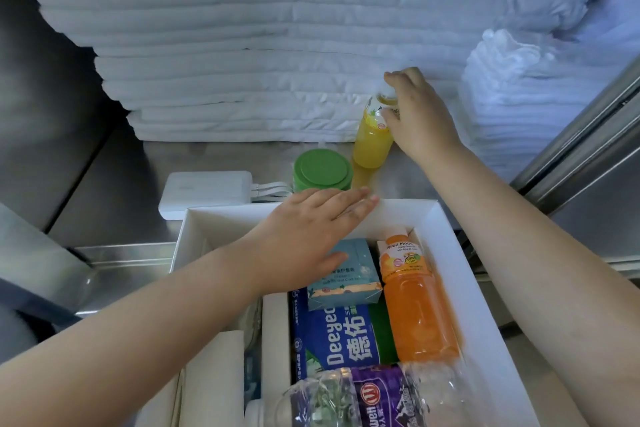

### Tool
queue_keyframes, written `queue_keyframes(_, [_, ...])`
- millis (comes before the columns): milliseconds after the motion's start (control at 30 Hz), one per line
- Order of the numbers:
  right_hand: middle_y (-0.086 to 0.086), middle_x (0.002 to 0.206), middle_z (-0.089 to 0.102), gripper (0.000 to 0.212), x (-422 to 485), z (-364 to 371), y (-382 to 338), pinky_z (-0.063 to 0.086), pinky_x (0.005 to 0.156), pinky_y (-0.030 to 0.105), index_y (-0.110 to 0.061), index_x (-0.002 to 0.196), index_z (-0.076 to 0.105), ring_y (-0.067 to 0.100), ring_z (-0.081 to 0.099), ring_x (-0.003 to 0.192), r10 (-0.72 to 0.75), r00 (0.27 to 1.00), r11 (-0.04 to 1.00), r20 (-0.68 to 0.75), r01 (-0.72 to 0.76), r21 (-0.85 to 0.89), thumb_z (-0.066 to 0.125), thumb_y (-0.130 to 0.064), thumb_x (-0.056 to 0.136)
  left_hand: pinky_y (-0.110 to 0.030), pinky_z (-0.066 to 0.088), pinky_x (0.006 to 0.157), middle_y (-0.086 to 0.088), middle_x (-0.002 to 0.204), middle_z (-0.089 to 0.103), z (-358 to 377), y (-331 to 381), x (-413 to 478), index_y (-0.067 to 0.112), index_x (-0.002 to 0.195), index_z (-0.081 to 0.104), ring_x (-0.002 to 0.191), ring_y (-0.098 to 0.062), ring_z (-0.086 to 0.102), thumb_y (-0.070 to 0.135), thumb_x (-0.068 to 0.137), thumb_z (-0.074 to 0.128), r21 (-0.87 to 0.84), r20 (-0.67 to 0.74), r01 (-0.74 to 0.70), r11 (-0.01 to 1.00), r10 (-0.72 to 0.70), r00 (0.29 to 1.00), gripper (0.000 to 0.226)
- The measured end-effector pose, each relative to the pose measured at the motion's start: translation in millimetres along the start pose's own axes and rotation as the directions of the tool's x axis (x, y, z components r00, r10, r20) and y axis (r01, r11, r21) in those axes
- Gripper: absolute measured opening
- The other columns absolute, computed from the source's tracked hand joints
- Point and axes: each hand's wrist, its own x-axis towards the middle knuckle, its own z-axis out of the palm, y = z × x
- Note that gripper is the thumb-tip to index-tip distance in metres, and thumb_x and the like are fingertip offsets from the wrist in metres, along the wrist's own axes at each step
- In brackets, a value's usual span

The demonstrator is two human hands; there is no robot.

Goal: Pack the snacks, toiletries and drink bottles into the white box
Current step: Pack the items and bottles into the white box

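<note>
The white box [460, 274] sits low in the view. Inside it lie an orange drink bottle [419, 305], a teal tissue pack [346, 277], a blue wipes pack [332, 340] and a clear water bottle with a purple label [363, 399]. Beyond the box a yellow drink bottle [372, 139] stands upright on the steel counter. My right hand [420, 111] grips this bottle around its neck and cap. My left hand [311, 229] hovers flat and open over the box's far edge, holding nothing.
A green-lidded round container [322, 168] and a white power bank [207, 192] with a cable sit just behind the box. A tall stack of folded white linens [242, 55] fills the back. More white cloth [512, 90] is piled at the right, beside a steel rail.
</note>
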Motion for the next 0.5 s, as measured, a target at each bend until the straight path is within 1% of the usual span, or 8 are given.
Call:
queue_keyframes(67, [0.014,0.13,0.046,0.041,-1,-2,0,0.042,0.086,0.037,-0.003,0.131,0.049,0.033,0.051,0.113,-0.009,0.999,1.0,-0.048,0.01,0.015,0.055,-0.005,0.09,-0.03,0.007,0.114,0.005,0.158,0.003,1,0,1,0.026,0.148,-0.013,0.141,-0.013,0.015,0.046,0.094,0.039,0.001,-0.004,-0.001,1.0,0.001,1.0,0.078])
queue_keyframes(167, [0.015,0.127,0.05,0.035,-6,-4,0,0.042,0.085,0.038,-0.001,0.125,0.052,0.034,0.054,0.109,-0.024,0.997,1.0,-0.076,0.025,0.016,0.056,-0.007,0.091,-0.029,0.006,0.113,0.006,0.158,0.002,1,-1,1,0.026,0.148,-0.013,0.141,-0.013,0.014,0.047,0.094,0.038,-0.004,-0.017,0.002,1.0,-0.002,1.0,0.077])
queue_keyframes(267, [0.011,0.124,0.056,0.027,-12,-8,-1,0.043,0.08,0.037,-0.002,0.115,0.053,0.032,0.055,0.107,-0.005,0.996,0.999,-0.092,0.009,0.033,0.057,-0.009,0.09,-0.028,0.006,0.113,0.006,0.158,0.003,2,-1,0,0.026,0.148,-0.012,0.141,-0.013,0.015,0.046,0.094,0.039,-0.009,-0.025,0.0,1.0,0.0,1.0,0.077])
queue_keyframes(333, [0.009,0.12,0.059,0.022,-14,-12,-2,0.047,0.079,0.039,-0.003,0.109,0.054,0.03,0.057,0.105,-0.001,0.994,0.998,-0.107,0.007,0.061,0.058,-0.007,0.088,-0.028,0.008,0.113,0.006,0.158,0.005,1,-1,0,0.025,0.148,-0.011,0.14,-0.013,0.016,0.045,0.093,0.04,-0.014,-0.021,-0.006,1.0,0.006,1.0,0.077])
queue_keyframes(433, [0.009,0.116,0.058,0.024,-23,-17,-4,0.049,0.077,0.04,-0.005,0.11,0.054,0.027,0.058,0.105,-0.023,0.993,0.996,-0.116,0.032,0.082,0.059,-0.005,0.087,-0.027,0.008,0.113,0.006,0.157,0.007,-2,-4,0,0.025,0.149,-0.008,0.14,-0.012,0.018,0.045,0.093,0.042,-0.027,-0.011,-0.025,0.999,0.024,1.0,0.077])
queue_keyframes(500, [0.01,0.113,0.058,0.023,-32,-20,-7,0.047,0.074,0.04,-0.004,0.109,0.053,0.028,0.057,0.102,-0.031,0.989,0.993,-0.144,0.047,0.111,0.059,-0.005,0.087,-0.025,0.006,0.112,0.008,0.157,0.005,-3,-7,-1,0.027,0.147,-0.012,0.14,-0.011,0.015,0.046,0.093,0.041,-0.055,-0.004,-0.024,0.998,0.024,1.0,0.078])
